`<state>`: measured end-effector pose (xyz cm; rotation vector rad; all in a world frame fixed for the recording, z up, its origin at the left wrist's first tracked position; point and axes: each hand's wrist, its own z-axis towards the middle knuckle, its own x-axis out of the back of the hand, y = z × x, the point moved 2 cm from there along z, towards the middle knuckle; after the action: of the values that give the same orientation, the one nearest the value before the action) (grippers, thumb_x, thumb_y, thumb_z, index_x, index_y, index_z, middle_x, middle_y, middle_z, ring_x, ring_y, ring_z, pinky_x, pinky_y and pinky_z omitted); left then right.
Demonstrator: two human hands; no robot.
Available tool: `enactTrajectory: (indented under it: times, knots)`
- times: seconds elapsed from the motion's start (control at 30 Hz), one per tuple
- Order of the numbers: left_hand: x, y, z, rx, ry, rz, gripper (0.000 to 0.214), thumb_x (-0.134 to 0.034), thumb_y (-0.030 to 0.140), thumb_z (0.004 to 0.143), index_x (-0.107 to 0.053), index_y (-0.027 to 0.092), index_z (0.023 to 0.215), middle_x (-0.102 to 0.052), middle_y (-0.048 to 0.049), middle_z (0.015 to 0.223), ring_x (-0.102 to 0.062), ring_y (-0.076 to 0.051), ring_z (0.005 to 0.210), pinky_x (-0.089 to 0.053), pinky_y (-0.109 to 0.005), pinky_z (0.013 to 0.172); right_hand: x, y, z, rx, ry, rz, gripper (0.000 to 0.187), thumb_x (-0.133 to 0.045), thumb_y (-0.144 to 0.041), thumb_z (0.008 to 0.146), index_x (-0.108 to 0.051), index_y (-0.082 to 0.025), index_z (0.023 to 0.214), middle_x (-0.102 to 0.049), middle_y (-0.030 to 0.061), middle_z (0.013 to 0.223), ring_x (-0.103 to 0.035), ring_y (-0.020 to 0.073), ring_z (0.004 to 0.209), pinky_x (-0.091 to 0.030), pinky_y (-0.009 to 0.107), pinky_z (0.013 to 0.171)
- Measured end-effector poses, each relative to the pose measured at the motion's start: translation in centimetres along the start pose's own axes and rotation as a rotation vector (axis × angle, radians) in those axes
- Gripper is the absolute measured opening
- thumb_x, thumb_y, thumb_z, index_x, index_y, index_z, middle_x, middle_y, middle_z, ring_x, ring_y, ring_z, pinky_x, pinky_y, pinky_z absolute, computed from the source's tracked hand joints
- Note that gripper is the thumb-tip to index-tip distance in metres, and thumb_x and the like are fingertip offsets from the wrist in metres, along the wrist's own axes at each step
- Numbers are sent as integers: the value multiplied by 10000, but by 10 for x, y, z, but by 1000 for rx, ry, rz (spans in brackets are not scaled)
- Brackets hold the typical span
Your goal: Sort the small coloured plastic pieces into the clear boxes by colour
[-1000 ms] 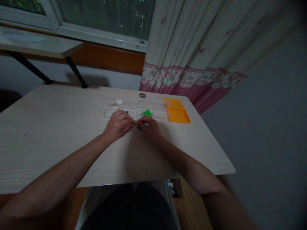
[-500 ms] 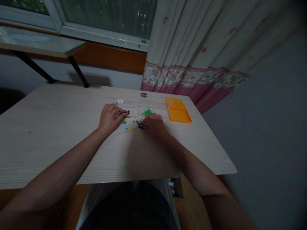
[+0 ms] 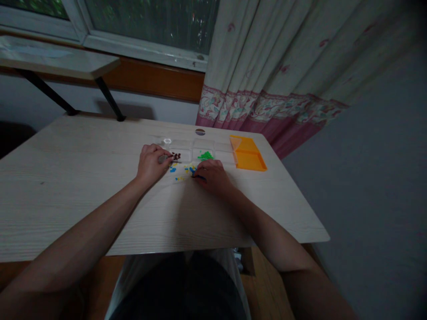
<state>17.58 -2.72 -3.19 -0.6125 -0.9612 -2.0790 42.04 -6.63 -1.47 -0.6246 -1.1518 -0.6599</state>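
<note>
My left hand [image 3: 151,163] is closed at the near left corner of a clear plastic compartment box [image 3: 191,153], thumb and fingers on its edge. Small dark brown pieces [image 3: 176,156] lie in the compartment beside those fingertips. A neighbouring compartment holds a heap of small green pieces [image 3: 206,155]. In front of the box, tiny blue pieces [image 3: 172,170] and yellow pieces [image 3: 186,169] are scattered on the table. My right hand [image 3: 212,174] rests over the right side of this scatter, fingers bent together. A dark sliver shows under them; what they pinch is too small to tell.
An orange tray or lid [image 3: 251,160] lies at the right end of the clear box. Behind the box is a round cable hole cover [image 3: 200,132] in the pale wooden table [image 3: 83,191]. A raised shelf [image 3: 60,60] stands at the back left; a curtain [image 3: 267,89] hangs behind.
My right hand has shifted slightly, its fingers curling more and now covering part of the blue pieces. My left hand stays at the box with hardly any movement.
</note>
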Motion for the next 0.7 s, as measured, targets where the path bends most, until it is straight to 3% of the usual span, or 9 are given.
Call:
enactTrajectory:
  times: [0.33,0.7]
  knots:
    - [0,0,-1,-32,-20,-18,177,-677,361,896,-736,213,971,-588,-37,918,-471,-223,953,-399,-415,891,0,0,-2,32,-12,-96,174,-626,-326,949,-760,-266,1044,-696,65,1123,-532,247,1069,-353,426,939]
    - [0,0,-2,-20,-19,3,157,-693,348,873,-743,227,959,-604,-52,918,-499,-238,964,-406,-413,914,11,-12,3,27,-117,-206,237,-545,-310,993,-763,-255,1067,-705,77,1089,-534,255,1058,-360,443,946]
